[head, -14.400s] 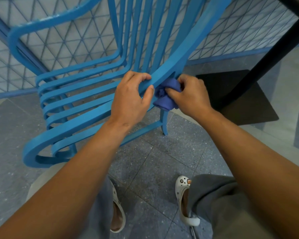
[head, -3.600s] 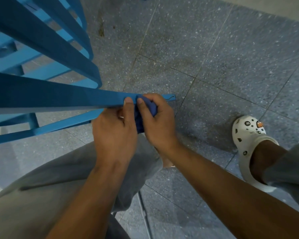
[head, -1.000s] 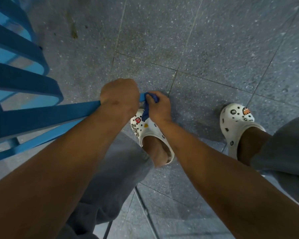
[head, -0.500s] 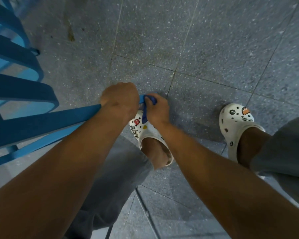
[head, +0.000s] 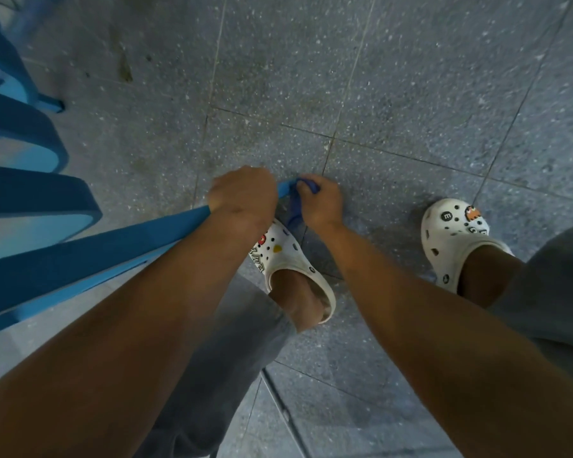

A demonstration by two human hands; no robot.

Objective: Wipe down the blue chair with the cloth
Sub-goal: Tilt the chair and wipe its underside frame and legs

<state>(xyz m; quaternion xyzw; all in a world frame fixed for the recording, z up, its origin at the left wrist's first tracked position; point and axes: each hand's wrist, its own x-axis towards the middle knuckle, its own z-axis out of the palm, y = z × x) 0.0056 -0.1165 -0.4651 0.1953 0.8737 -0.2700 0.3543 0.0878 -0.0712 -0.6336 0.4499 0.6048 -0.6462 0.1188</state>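
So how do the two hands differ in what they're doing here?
The left hand grips the blue chair bar near its end; the right hand holds the dark blue cloth at the bar's tip. Left shows knuckles up; right is angled inward. Both are curled, low over the grey tiled floor.

the blue chair [head: 90, 256] is lying along the left, its slats curving, one long bar reaching to the middle; the dark blue cloth [head: 295, 201] is bunching at that bar's tip.

Beside the grip, the blue chair [head: 90, 252] looks smooth and matt-painted, the cloth [head: 295, 206] soft fabric, the floor [head: 411, 94] below speckled stone, the clogs [head: 450, 239] moulded plastic.
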